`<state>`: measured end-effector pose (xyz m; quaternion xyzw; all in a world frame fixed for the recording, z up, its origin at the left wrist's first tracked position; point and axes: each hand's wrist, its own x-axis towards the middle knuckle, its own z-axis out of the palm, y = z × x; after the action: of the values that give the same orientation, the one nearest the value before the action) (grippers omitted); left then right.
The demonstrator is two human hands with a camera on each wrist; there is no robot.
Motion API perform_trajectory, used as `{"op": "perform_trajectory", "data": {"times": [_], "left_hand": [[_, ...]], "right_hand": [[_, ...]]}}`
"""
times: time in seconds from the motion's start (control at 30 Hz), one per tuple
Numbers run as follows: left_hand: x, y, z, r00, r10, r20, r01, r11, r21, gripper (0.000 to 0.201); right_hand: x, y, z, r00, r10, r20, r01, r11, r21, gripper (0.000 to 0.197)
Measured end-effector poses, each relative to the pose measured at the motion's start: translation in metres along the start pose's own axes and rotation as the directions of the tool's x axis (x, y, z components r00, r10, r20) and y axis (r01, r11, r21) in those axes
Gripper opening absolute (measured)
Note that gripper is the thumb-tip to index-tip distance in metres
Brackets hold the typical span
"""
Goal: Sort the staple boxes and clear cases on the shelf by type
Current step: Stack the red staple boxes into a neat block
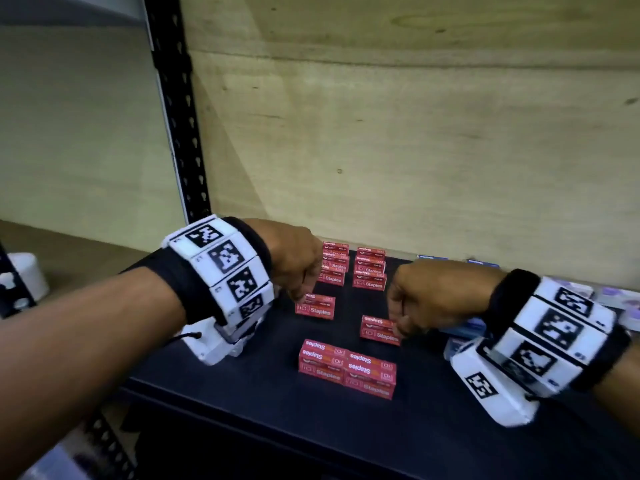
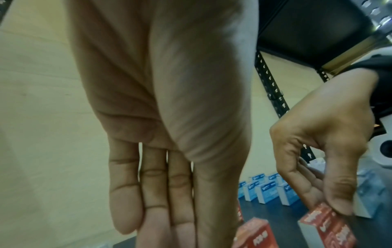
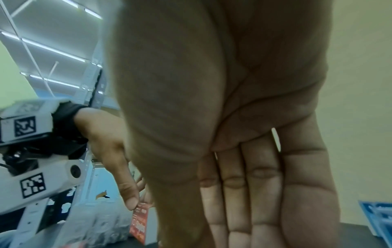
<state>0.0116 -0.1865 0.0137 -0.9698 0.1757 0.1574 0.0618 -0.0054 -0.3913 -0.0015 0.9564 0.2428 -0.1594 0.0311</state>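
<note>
Red staple boxes lie on the black shelf [image 1: 214,382]. My left hand [image 1: 299,296] reaches down and pinches the left end of one single red staple box [image 1: 316,307] between thumb and fingers; the right wrist view shows that thumb on the box [image 3: 139,223]. My right hand [image 1: 396,328] pinches the right end of a second red staple box [image 1: 378,329], and the left wrist view shows its thumb [image 2: 339,199] on top of this box [image 2: 327,230]. Clear cases [image 1: 607,295] lie at the far right, partly hidden by my right wrist.
A block of several red boxes [image 1: 346,368] sits near the shelf's front. Two red stacks [image 1: 350,266] stand at the back against the wooden panel. Blue boxes [image 2: 265,191] stand in rows to the right. A black perforated upright [image 1: 180,126] bounds the left side.
</note>
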Motion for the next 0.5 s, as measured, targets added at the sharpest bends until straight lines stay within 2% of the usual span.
{"op": "perform_trajectory", "data": {"times": [0.23,0.5], "left_hand": [[-0.03,0.0,0.014,0.998,0.035,0.043,-0.032,0.996,-0.078,0.01],[-0.04,0.003,0.023,0.992,0.051,0.119,-0.028,0.983,-0.181,0.014]], "right_hand": [[-0.031,0.002,0.014,0.999,-0.031,0.025,0.03,0.998,0.057,0.01],[-0.039,-0.001,0.018,0.996,-0.034,0.079,0.021,0.988,0.151,0.009]]}}
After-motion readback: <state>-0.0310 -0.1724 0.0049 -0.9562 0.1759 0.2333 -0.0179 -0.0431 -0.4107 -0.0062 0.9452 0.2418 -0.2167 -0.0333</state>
